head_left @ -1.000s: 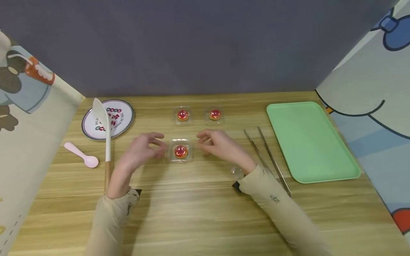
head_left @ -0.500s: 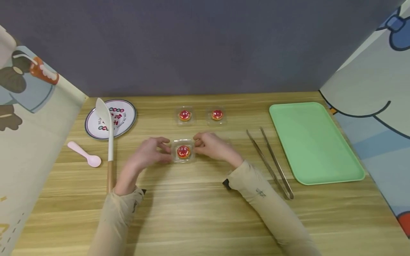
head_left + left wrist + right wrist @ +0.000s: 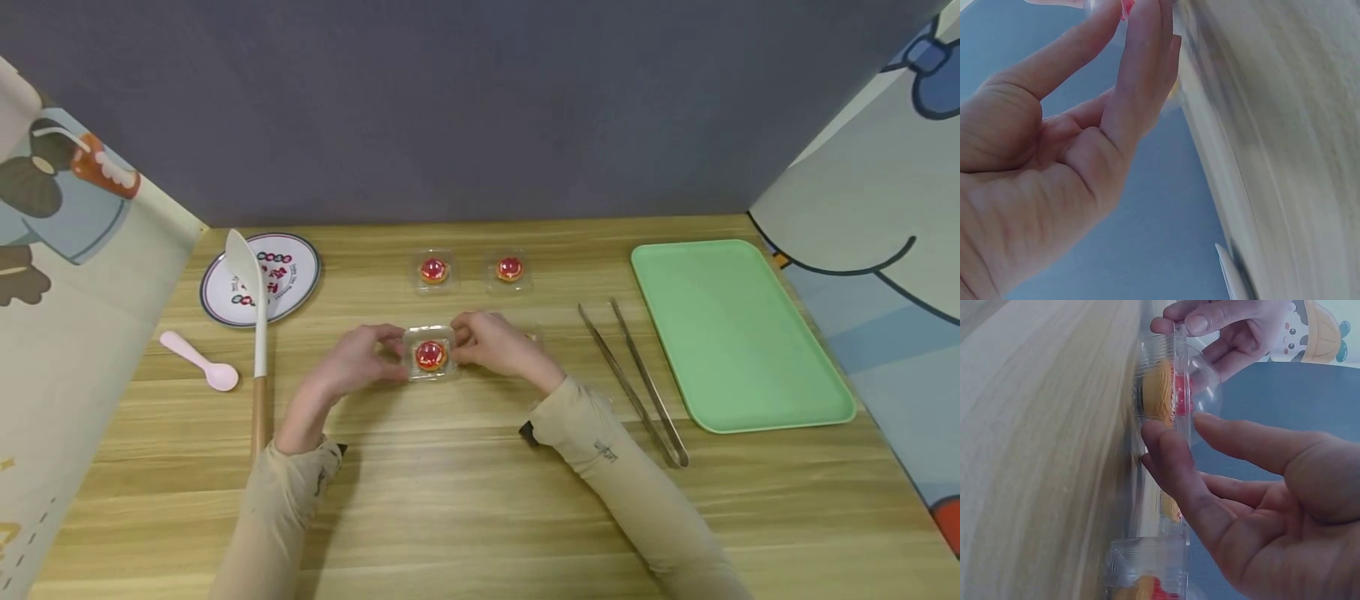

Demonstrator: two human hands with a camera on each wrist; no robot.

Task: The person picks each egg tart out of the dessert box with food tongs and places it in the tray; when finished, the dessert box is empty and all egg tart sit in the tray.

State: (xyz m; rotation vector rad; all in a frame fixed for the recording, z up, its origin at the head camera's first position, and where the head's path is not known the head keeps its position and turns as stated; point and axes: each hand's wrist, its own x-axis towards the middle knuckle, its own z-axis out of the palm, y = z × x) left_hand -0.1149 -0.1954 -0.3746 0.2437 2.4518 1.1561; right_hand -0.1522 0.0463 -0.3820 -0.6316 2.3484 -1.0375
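Note:
A clear plastic box with a domed lid sits mid-table. Inside is a small tart with a golden crust and red top. My left hand pinches the box's left edge between thumb and fingers. On the opposite side, my right hand grips the right edge. From the right wrist view, the box stands between both hands, with the left thumb on its rim. Only a sliver of red shows past the left hand in the left wrist view.
Two more boxed tarts stand behind; another boxed tart is mostly hidden by my right forearm. At right lie metal tongs and a green tray. A plate, a long-handled ladle and a pink spoon are at left.
Both hands have closed in on the box from either side, from apart to gripping its edges. The right forearm has swung left, showing more of the tongs.

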